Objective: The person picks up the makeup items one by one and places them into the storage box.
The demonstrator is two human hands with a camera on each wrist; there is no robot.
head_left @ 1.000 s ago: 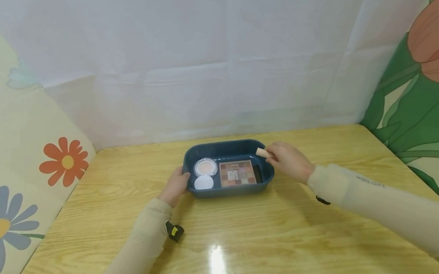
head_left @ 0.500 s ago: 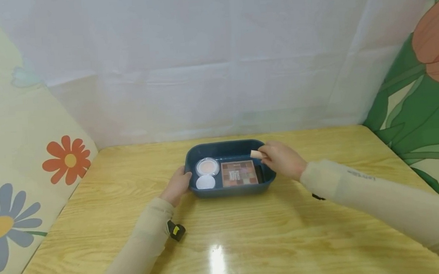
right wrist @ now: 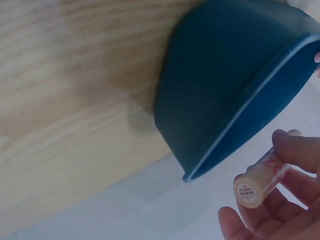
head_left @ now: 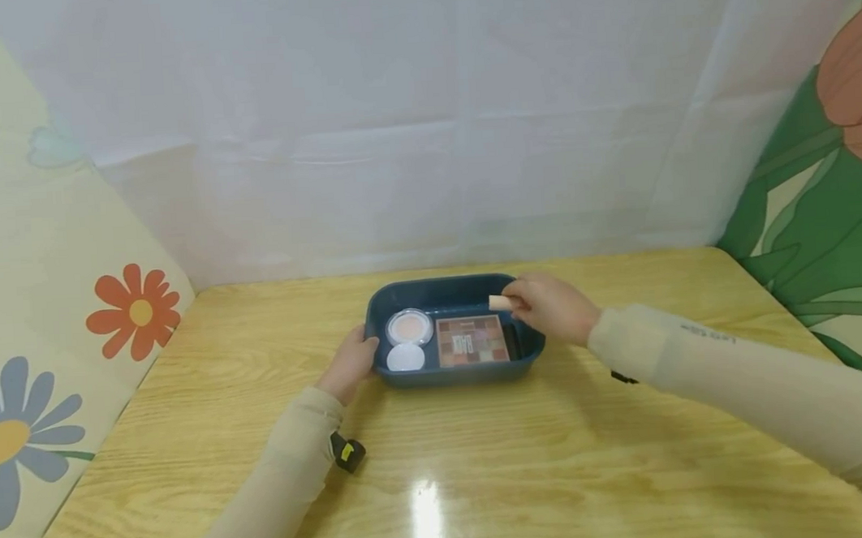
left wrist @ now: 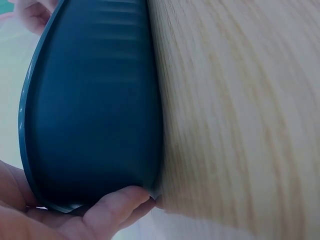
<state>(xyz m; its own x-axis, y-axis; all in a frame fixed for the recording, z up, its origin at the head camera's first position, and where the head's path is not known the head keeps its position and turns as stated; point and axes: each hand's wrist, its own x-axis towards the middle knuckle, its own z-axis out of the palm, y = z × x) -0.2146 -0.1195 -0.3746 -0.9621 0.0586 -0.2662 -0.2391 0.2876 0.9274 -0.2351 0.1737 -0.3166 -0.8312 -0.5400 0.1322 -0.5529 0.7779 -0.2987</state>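
A dark blue plastic basket (head_left: 451, 376) stands on the wooden table. My left hand (head_left: 350, 363) grips its left end, with the fingers bent against the outer wall in the left wrist view. Over the basket's right end, my right hand (head_left: 556, 307) pinches a small peach lip gloss tube (right wrist: 262, 182) between thumb and fingers; its labelled end shows in the right wrist view. Inside the basket lie an open round cushion compact (head_left: 409, 327) with its round lid (head_left: 405, 357), an eyeshadow palette (head_left: 471, 340) and a dark flat item (head_left: 511, 342), whose kind I cannot tell.
The wooden tabletop (head_left: 426, 448) reaches back to a white cloth wall (head_left: 325, 201). Flower-printed panels stand on both sides, with an orange flower (head_left: 141, 312) on the left one. Black wrist cameras sit under both sleeves.
My right hand has moved a little left with the lip gloss tube, further in over the basket. The left hand keeps its hold; the view has shifted slightly.
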